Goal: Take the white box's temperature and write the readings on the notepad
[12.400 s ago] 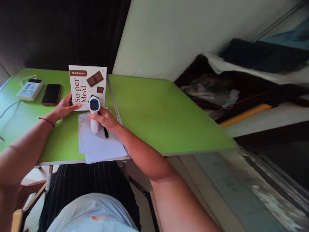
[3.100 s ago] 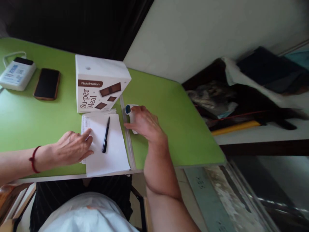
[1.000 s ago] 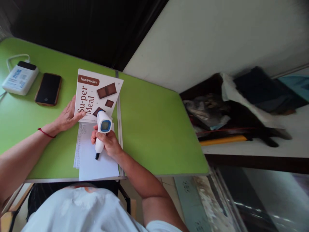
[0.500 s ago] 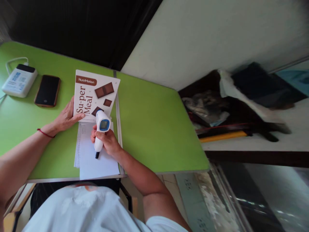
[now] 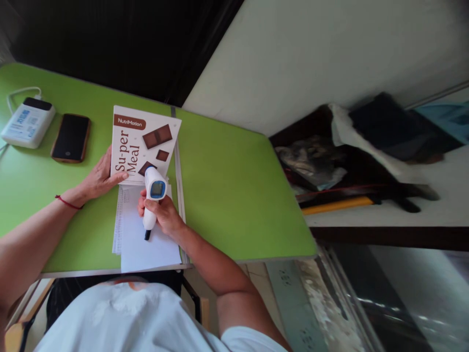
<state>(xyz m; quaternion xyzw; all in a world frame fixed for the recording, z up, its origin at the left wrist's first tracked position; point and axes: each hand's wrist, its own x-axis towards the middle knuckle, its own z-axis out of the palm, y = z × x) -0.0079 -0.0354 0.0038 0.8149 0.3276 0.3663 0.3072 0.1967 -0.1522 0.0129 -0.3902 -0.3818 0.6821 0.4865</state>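
A white box (image 5: 124, 142) printed "NutriMotion Su-per Meal" with chocolate pieces is tilted up on the table. My left hand (image 5: 99, 175) grips its lower left corner, thumb across the front and the other fingers behind. In my right hand (image 5: 163, 212) is a white and blue infrared thermometer (image 5: 150, 215), its fingers wrapped round the handle. The thermometer's head points at the box's lower part, and its small screen faces me. Beneath both lie sheets of paper (image 5: 135, 256), and a black pen (image 5: 147, 235) partly shows below the handle.
On the green table (image 5: 234, 195), a black phone (image 5: 71, 138) and a white power bank (image 5: 29, 122) with a cable lie to the left. A metal seam runs across the tabletop. Right of it, a shelf (image 5: 366, 220) holds cloths and a yellow bar (image 5: 339, 205).
Almost nothing differs. The whole view has shifted very slightly; both hands keep the same hold on the box and the thermometer.
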